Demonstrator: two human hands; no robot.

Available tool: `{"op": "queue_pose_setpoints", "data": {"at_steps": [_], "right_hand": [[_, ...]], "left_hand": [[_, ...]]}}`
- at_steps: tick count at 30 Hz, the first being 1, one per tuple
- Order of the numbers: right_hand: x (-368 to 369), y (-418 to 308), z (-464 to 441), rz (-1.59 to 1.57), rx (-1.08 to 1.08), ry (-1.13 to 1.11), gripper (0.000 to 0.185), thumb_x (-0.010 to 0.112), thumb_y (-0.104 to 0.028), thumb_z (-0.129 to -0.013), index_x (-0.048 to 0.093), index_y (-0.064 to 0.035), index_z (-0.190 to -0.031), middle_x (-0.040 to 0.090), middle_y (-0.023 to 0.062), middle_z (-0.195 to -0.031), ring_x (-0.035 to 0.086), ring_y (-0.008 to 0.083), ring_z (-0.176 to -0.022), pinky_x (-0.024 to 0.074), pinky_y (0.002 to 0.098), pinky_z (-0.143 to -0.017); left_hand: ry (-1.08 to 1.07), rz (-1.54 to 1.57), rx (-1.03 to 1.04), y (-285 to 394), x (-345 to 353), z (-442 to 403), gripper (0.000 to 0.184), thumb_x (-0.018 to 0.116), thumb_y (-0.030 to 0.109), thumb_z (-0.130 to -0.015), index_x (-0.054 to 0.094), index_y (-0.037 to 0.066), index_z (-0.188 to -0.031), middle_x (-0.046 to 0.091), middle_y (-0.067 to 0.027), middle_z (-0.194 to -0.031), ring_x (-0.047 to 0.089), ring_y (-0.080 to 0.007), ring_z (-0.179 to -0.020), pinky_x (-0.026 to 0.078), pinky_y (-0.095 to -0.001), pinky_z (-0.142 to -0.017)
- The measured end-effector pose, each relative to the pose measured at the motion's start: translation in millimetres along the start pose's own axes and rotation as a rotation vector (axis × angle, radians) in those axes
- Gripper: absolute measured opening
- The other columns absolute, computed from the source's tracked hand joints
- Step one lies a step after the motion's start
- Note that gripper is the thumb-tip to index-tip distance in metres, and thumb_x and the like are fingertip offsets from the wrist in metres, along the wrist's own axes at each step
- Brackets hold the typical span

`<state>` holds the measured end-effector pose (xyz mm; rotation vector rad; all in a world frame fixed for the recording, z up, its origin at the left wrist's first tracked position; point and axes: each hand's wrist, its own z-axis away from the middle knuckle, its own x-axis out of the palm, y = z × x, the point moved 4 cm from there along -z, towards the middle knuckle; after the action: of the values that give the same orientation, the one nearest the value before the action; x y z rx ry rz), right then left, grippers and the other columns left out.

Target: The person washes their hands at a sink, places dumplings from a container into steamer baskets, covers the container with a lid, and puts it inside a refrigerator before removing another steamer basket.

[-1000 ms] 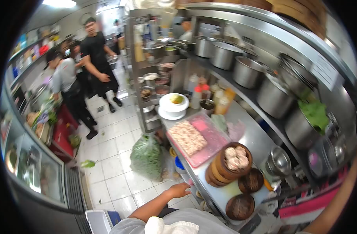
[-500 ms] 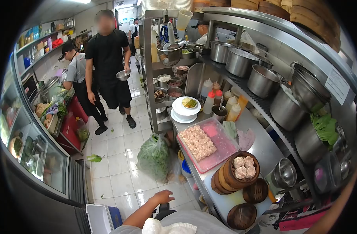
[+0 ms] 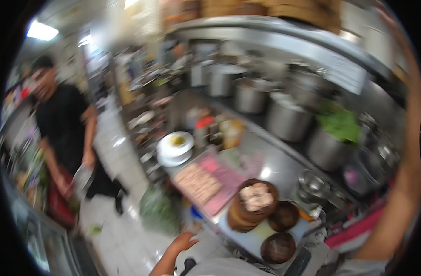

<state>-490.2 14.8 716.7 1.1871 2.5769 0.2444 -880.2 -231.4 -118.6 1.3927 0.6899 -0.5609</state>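
My left hand (image 3: 185,241) hangs low over the floor in front of the counter, its fingers loosely apart with nothing in them. Up the right edge stretches my right arm, raised high; the hand (image 3: 388,17) shows only as a smear near the upper shelf, so its fingers and any hold are unclear. On the counter stands a stack of bamboo steamers (image 3: 247,215) topped with several pale dumplings (image 3: 256,196). Two empty dark steamer baskets, one (image 3: 284,215) behind the other (image 3: 277,247), lie beside it. Left of these, a pink tray (image 3: 219,209) bears rows of dumplings (image 3: 197,183).
White stacked plates (image 3: 174,155) stand behind the tray. Large metal pots (image 3: 288,120) line the shelf, one with green leaves (image 3: 338,125). More bamboo steamers (image 3: 304,11) sit overhead. A bag of greens (image 3: 159,208) rests on the floor. A co-worker (image 3: 65,124) holds a metal bowl (image 3: 83,177).
My view has swung right and blurred. My right arm has risen along the right edge. The co-worker with the bowl has come nearer. My left hand stays low.
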Motion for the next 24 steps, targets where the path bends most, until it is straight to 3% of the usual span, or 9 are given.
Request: {"op": "queue_pose_setpoints", "data": {"at_steps": [1,3,6,8,11,14,16,18,24], "right_hand": [[-2.4,-49.8,16.2,0.010,-0.023,0.197,0.015,0.061,-0.014,-0.080,0.064,-0.0038,-0.090,0.064,0.0100,-0.088,0.060,0.0181,-0.082,0.0494,0.0323,-0.079],[-17.8,-94.8,28.4,0.090,0.180,0.284,0.023,0.061,-0.008,-0.079,0.061,-0.0044,-0.101,0.063,0.0065,-0.090,0.060,0.0181,-0.084,0.0485,0.0329,-0.080],[-24.2,-117.9,31.7,-0.325,0.086,0.103,0.023,0.060,-0.006,-0.081,0.058,-0.0012,-0.104,0.060,0.0041,-0.084,0.059,0.0135,-0.078,0.0477,0.0275,-0.074],[-11.8,-138.9,43.3,-0.605,0.140,0.023,0.023,0.059,-0.005,-0.082,0.057,0.0000,-0.105,0.060,0.0050,-0.082,0.058,0.0115,-0.076,0.0470,0.0243,-0.071],[4.5,-192.0,99.8,-0.827,0.229,-0.114,0.025,0.060,-0.006,-0.083,0.057,-0.0010,-0.107,0.059,0.0046,-0.082,0.059,0.0120,-0.076,0.0466,0.0232,-0.074],[50.4,-230.7,160.1,-1.136,0.193,-0.297,0.025,0.056,-0.007,-0.085,0.057,-0.0012,-0.110,0.060,0.0027,-0.080,0.059,0.0091,-0.077,0.0469,0.0228,-0.074],[73.4,-253.2,198.3,-1.392,0.328,-0.420,0.029,0.057,-0.004,-0.085,0.055,-0.0009,-0.114,0.060,0.0041,-0.083,0.059,0.0092,-0.077,0.0469,0.0211,-0.072],[93.9,-270.0,225.0,-1.502,0.421,-0.457,0.026,0.056,-0.002,-0.085,0.056,-0.0014,-0.111,0.060,0.0037,-0.082,0.059,0.0077,-0.078,0.0464,0.0198,-0.072],[144.7,-270.5,281.0,-1.339,0.646,-0.451,0.027,0.062,-0.005,-0.082,0.058,-0.0020,-0.109,0.062,0.0024,-0.083,0.058,0.0057,-0.076,0.0463,0.0192,-0.069]], "left_hand": [[0.013,-0.012,0.055,5.4,-9.7,-4.9,0.046,0.062,0.039,-0.082,0.060,0.003,-0.110,0.060,-0.0191,-0.108,0.056,-0.0337,-0.103,0.045,-0.0393,-0.088],[0.090,0.124,-0.066,27.1,-44.1,-12.7,0.037,0.067,0.033,-0.079,0.065,0.005,-0.103,0.063,-0.0179,-0.102,0.061,-0.0319,-0.095,0.048,-0.0380,-0.083],[0.318,0.168,-0.018,44.8,-107.2,-38.3,0.028,0.065,0.023,-0.080,0.064,0.002,-0.100,0.064,-0.0172,-0.101,0.062,-0.0286,-0.092,0.049,-0.0354,-0.080],[0.516,0.292,0.154,111.8,-172.1,-49.5,0.023,0.060,0.015,-0.083,0.063,-0.001,-0.100,0.064,-0.0152,-0.099,0.061,-0.0236,-0.091,0.047,-0.0313,-0.080],[0.538,0.620,0.274,215.8,-237.7,-50.2,0.020,0.052,0.006,-0.087,0.061,-0.003,-0.102,0.063,-0.0102,-0.102,0.059,-0.0194,-0.093,0.044,-0.0285,-0.085],[0.478,0.542,0.632,292.2,-264.8,-57.4,0.024,0.053,0.006,-0.086,0.059,-0.003,-0.108,0.059,-0.0117,-0.114,0.054,-0.0189,-0.106,0.040,-0.0294,-0.092],[0.322,0.868,0.720,317.3,-259.3,-76.5,0.039,0.053,0.013,-0.089,0.047,-0.003,-0.124,0.055,-0.0111,-0.119,0.053,-0.0199,-0.109,0.040,-0.0306,-0.094],[0.123,1.230,0.828,331.4,-246.8,-95.9,0.063,0.051,0.041,-0.091,0.035,-0.003,-0.133,0.049,-0.0128,-0.126,0.049,-0.0215,-0.116,0.040,-0.0333,-0.096],[-0.108,1.513,0.759,335.3,-225.7,-121.6,0.071,0.046,0.055,-0.088,0.039,-0.002,-0.131,0.053,-0.0135,-0.122,0.053,-0.0252,-0.113,0.042,-0.0379,-0.096]]}}
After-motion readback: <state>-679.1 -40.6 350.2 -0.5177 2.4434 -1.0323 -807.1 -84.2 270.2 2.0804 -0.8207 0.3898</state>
